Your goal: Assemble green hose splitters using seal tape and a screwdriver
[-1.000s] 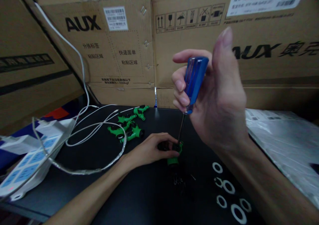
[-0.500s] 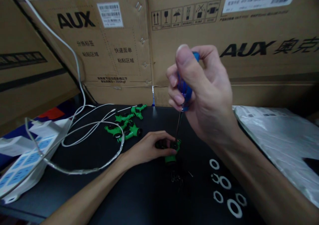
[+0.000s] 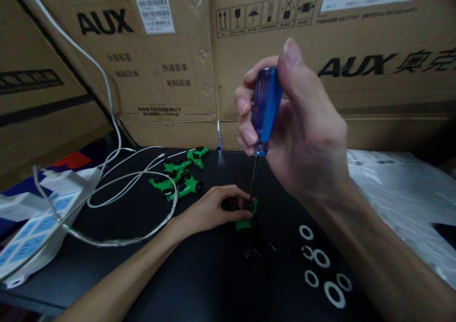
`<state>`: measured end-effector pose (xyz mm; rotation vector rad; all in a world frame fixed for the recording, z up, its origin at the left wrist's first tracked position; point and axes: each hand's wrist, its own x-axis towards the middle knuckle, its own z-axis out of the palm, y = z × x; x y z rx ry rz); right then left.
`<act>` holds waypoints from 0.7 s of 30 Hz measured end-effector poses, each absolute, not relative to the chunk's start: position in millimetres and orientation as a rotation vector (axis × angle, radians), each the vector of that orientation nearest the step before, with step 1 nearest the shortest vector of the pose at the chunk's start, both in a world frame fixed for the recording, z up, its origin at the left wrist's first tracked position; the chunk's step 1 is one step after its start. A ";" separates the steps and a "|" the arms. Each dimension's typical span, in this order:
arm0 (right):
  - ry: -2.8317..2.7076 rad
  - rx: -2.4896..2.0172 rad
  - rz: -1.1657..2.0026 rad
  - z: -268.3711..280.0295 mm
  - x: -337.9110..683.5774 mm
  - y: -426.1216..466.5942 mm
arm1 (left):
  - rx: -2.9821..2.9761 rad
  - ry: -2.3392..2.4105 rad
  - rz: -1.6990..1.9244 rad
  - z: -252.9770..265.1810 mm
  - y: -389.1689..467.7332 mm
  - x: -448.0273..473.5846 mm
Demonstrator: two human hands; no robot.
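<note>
My right hand is wrapped round the blue handle of a screwdriver, the thumb lifted off along its far side. The shaft points down, its tip at the top of a green and black hose splitter on the black table. My left hand pinches that splitter between thumb and fingers, which hide part of it. Just in front of it lie small dark screws, too dim to make out singly. Several white ring washers are spread on the table below my right forearm.
Several more green hose splitters lie in a group at the back left. White cables loop beside them to a power strip. Cardboard boxes wall off the back; a plastic-wrapped package lies at right.
My right hand has loosened and turned about the screwdriver handle, the thumb swinging up and right so more of the handle shows. My left hand and the splitter stay in place.
</note>
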<state>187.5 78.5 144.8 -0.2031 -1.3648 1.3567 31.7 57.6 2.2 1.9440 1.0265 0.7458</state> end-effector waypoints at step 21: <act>-1.314 -0.208 1.235 136.3 181.2 77.6 | 1.993 1.028 0.776 3.2 56.4 33.2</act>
